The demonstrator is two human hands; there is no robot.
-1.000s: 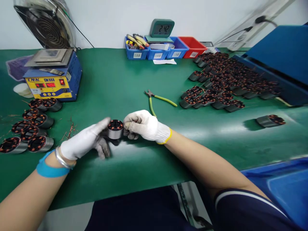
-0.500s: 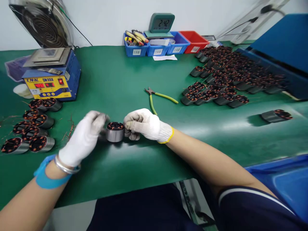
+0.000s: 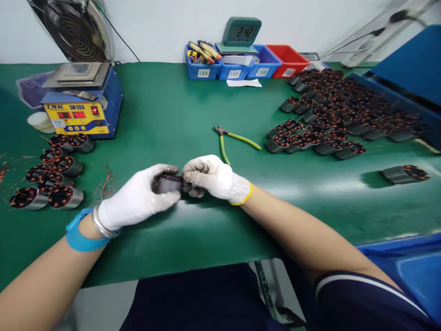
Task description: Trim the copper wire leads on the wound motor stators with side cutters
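A metal motor stator [image 3: 170,184] with copper windings stands on the green table in front of me. My left hand [image 3: 146,193], in a white glove, is wrapped round its left side, fingers behind and thumb in front. Close against the stator's right side is my right hand [image 3: 203,177], also gloved, with thumb and fingers pinched together. What that pinch holds, if anything, is too small to make out. Green-handled cutting pliers [image 3: 223,138] lie spread just beyond my right hand.
Several stators [image 3: 65,196] and loose copper wire bits [image 3: 106,181] lie at left, before a blue-and-yellow CM558 unit [image 3: 82,115]. Many more stators [image 3: 324,117] crowd the right, one alone [image 3: 404,174]. Blue bins [image 3: 203,72], a red bin [image 3: 289,62] and a clock [image 3: 242,32] line the back.
My left hand has moved from beside the stator to close round it. My right hand keeps its pinch at the stator's right side. The whole view has shifted slightly.
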